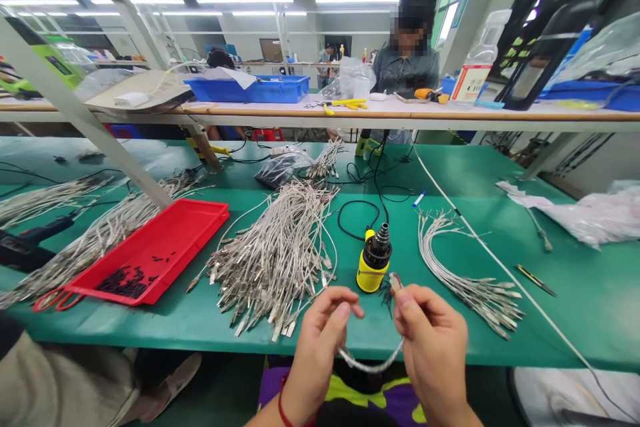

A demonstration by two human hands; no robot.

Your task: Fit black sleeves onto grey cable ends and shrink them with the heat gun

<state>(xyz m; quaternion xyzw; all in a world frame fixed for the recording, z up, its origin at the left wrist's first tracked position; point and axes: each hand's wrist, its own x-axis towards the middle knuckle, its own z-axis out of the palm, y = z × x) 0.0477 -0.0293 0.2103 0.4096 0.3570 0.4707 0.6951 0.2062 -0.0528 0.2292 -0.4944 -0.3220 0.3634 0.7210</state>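
just right of the yellow hot-air tool, the right hand pinched one end of a cable, the left hand half-curled — grip undeterminable — in an apparent positioning step, the next move seemingly calling for steadiness.

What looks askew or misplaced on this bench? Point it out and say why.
The scissors handles poke out at the near-left corner of the red tray, their blades hidden, apparently underneath: an odd spot for a tool.
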